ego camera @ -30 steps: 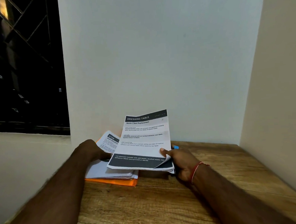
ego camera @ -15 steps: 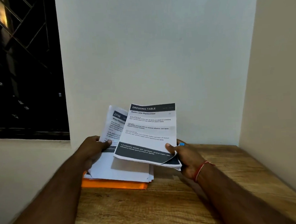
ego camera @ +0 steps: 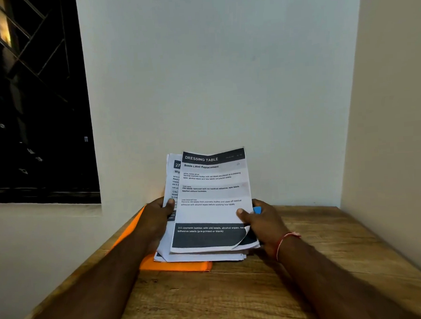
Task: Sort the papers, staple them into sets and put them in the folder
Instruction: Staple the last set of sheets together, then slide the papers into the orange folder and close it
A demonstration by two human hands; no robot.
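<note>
both hands (ego camera: 156, 218) grip papers (ego camera: 212, 195) (tilted)

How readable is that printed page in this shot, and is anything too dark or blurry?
Head view: the top sheet in the right hand is sharp, heading legible, small print softer; the second sheet in the left hand is half covered; same view, the window is nearly black, the forearms dim.

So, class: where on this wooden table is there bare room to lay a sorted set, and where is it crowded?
Free: the near table strip before the orange folder; the patch between right hand and side wall. Crowded: far left, where left hand and papers cover the folder.
</note>
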